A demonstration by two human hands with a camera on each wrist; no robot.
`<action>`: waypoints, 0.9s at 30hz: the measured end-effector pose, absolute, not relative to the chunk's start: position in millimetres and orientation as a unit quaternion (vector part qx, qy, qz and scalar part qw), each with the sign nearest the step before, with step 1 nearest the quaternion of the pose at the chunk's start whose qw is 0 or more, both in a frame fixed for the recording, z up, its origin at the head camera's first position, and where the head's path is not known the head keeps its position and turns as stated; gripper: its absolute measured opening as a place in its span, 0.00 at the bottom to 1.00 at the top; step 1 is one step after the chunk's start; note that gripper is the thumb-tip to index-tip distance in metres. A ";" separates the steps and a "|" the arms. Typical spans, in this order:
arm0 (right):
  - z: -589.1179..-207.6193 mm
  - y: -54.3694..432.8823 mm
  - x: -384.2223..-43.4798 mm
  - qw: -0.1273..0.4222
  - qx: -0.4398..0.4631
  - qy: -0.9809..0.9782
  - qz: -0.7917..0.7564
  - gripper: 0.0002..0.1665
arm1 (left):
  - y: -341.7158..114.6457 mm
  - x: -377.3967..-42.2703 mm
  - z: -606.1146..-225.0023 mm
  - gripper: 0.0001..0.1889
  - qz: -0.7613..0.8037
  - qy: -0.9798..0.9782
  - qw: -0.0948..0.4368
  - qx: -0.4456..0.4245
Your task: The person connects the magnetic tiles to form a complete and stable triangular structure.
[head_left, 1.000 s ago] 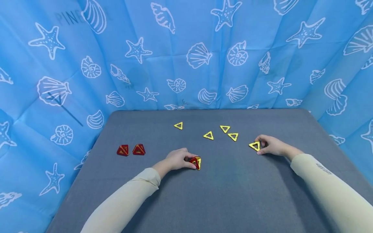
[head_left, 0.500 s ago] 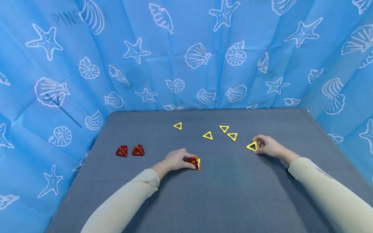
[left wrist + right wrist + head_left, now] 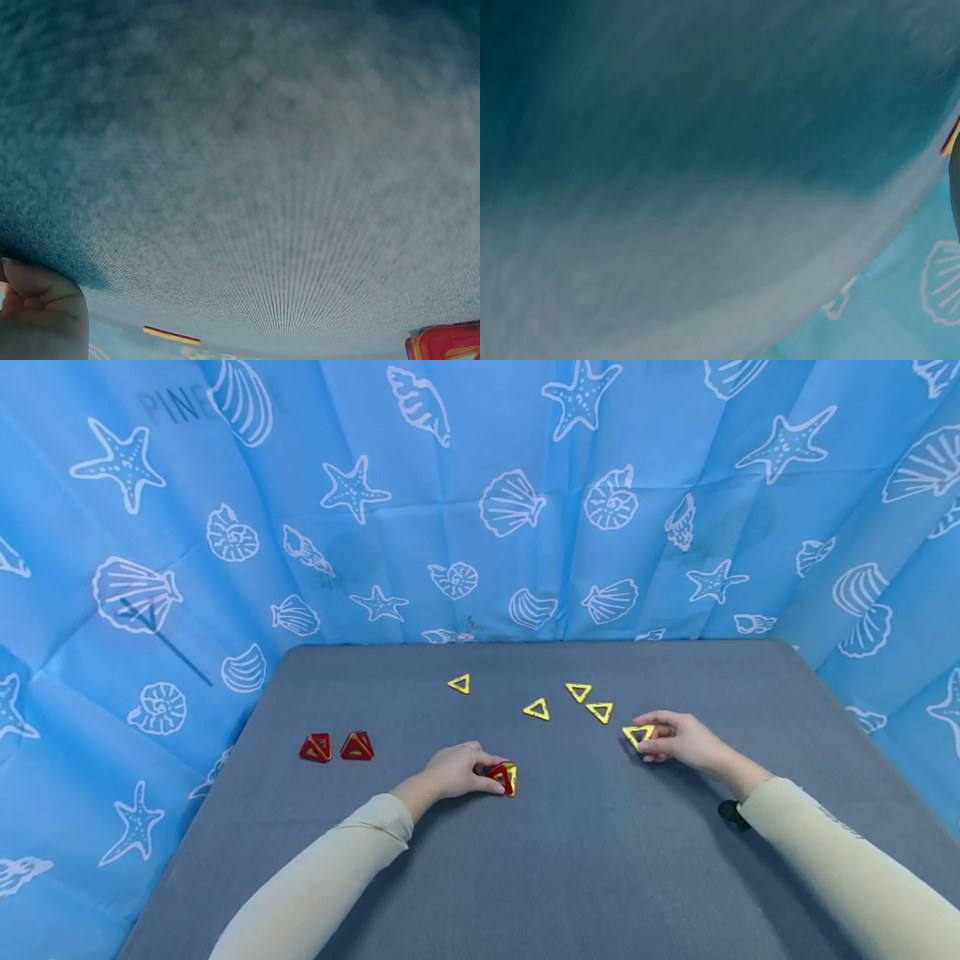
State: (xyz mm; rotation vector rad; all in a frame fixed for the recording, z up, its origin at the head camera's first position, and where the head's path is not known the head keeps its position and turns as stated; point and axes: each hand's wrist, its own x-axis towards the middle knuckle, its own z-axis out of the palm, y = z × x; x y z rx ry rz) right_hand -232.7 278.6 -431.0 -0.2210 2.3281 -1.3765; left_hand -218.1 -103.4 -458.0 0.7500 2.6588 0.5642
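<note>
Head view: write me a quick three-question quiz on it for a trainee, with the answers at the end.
1. What does the right hand hold?
A) a pen
B) a yellow triangle
C) nothing

2. True or false: the two mostly red pieces lie between the left hand and the right hand.

3. How many loose yellow triangles lie on the table with neither of the hands touching them?

Key: 1. B. 2. False; both are to the left of the left hand. 3. Four.
</note>
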 end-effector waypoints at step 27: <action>-423.0 220.4 -211.7 0.228 -0.082 0.808 -0.537 0.24 | -100.9 -216.8 -454.0 0.28 0.206 0.936 0.165 0.235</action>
